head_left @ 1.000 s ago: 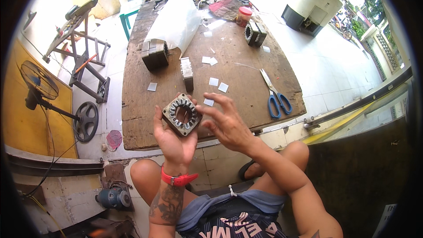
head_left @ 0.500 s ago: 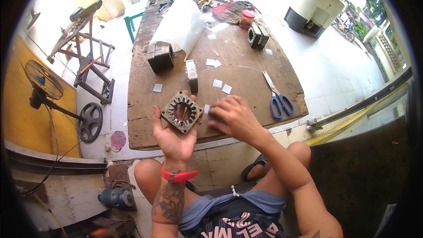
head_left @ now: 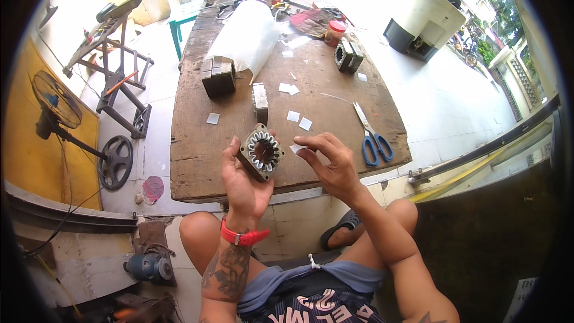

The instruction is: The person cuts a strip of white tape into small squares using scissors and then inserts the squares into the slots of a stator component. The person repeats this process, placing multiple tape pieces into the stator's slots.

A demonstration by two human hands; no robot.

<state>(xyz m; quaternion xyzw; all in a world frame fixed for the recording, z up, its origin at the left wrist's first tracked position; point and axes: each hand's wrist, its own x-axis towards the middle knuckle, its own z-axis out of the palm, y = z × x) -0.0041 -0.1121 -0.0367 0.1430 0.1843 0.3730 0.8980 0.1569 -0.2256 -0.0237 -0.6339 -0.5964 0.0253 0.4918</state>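
My left hand, palm up, grips a square motor stator core near the table's front edge. White liners stand in slots around its round opening, which faces up and tilts toward my right. Beside it, my right hand pinches a small white sheet piece between thumb and fingers, apart from the core. Several similar white squares lie on the wooden table. Blue-handled scissors rest at the right, blades partly apart.
More stator cores stand on the table: one at left, a narrow one in the middle, one at far right. A translucent rolled sheet and a red-lidded jar lie farther back. A fan stands left.
The stator core has shifted slightly right and tilted in my left hand. My right hand, blurred before, has moved right and turned, with the white piece now plainly between its fingertips.
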